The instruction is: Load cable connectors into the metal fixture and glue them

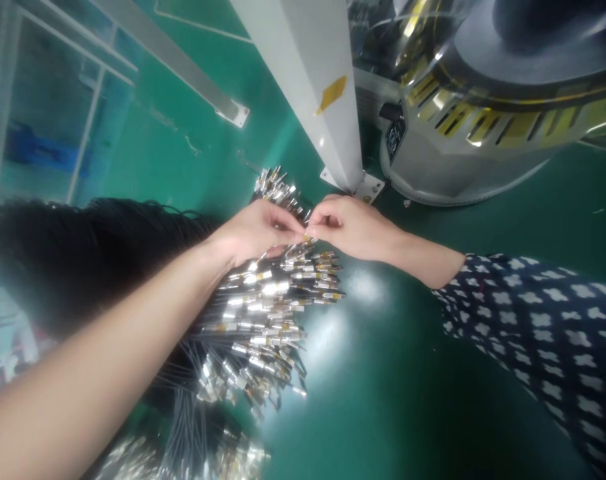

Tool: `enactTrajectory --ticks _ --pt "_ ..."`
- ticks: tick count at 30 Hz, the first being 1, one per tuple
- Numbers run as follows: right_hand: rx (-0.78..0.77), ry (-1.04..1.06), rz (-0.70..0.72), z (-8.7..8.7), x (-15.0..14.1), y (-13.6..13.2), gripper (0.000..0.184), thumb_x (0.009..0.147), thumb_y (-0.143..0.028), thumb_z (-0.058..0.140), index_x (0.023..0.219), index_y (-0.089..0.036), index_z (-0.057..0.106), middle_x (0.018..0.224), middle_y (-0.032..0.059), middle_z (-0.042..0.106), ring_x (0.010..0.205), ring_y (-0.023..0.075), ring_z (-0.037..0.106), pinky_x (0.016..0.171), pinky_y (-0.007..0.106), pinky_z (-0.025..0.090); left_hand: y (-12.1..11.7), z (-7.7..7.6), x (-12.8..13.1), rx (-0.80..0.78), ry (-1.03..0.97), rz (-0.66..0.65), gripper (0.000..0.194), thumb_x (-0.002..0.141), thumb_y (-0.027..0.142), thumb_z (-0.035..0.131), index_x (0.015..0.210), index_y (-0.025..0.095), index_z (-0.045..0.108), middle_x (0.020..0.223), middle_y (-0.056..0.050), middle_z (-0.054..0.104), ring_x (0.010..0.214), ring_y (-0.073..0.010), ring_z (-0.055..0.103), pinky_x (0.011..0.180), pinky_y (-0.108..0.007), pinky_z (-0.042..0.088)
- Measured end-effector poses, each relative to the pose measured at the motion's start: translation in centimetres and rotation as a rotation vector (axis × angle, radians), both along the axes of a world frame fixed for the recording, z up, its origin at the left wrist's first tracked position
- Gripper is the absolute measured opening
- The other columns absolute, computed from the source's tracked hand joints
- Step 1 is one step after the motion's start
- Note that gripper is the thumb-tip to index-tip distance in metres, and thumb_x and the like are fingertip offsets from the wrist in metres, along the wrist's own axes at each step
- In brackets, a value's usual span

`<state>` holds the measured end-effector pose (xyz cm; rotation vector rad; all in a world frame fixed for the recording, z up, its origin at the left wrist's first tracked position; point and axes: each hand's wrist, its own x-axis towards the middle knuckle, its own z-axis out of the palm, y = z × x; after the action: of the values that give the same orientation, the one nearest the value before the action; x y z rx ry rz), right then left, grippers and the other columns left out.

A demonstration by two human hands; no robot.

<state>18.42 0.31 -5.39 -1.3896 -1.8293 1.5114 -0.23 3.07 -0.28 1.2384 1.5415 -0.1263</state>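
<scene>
A large bundle of thin black cables point(107, 260) ends in a dense spread of silvery metal connectors point(263, 327), some with bits of yellow tape. Above these ends, my left hand point(255, 230) is closed in a pinch at one cable connector point(307, 237) that carries a small yellow patch. My right hand point(355, 225) meets it from the other side, thumb and forefinger pressed together at the same tip. The fingertips nearly touch and cover most of the piece, so whether the right fingers grip the connector or its yellow tape is unclear.
A grey-white post point(307, 73) with a bolted foot plate stands just beyond my hands, a yellow tape piece on its side. At upper right is a rounded machine point(463, 147) with yellow strips. More connector ends point(237, 457) hang at the bottom. The floor point(373, 387) is green.
</scene>
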Motion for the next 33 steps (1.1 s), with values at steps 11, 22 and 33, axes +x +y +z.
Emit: enactTrajectory --ticks 11,22,33 --pt "-0.088 -0.057 -0.036 1.0 -0.4 0.0 0.015 0.089 -0.021 0.068 0.075 -0.017 0.07 0.086 -0.0015 0.069 0.072 0.0121 0.057 0.064 0.029 0.038 -1.5 0.0 1.3 0.239 0.035 -0.016 0.006 0.062 0.021 0.074 0.065 0.016 0.073 0.046 0.006 0.05 0.043 -0.006 0.038 0.046 -0.023 0.027" --pt "-0.177 -0.104 -0.013 1.3 -0.4 0.4 0.014 0.087 -0.027 0.068 0.075 -0.019 0.071 0.08 -0.0012 0.07 0.071 0.014 0.058 0.062 0.029 0.037 -2.5 -0.7 1.5 0.408 0.169 -0.219 0.011 0.066 0.026 0.068 0.069 0.015 0.065 0.064 0.001 0.063 0.058 -0.0121 0.052 0.056 -0.025 0.038" --pt "-0.247 -0.173 -0.015 0.9 -1.1 1.9 0.013 0.079 -0.029 0.071 0.072 -0.018 0.072 0.074 0.0067 0.068 0.068 0.0212 0.059 0.059 0.032 0.037 -3.4 -0.3 1.3 0.535 0.251 -0.261 0.016 0.074 0.031 0.074 0.074 0.017 0.066 0.066 0.001 0.062 0.06 -0.0131 0.05 0.061 -0.028 0.038"
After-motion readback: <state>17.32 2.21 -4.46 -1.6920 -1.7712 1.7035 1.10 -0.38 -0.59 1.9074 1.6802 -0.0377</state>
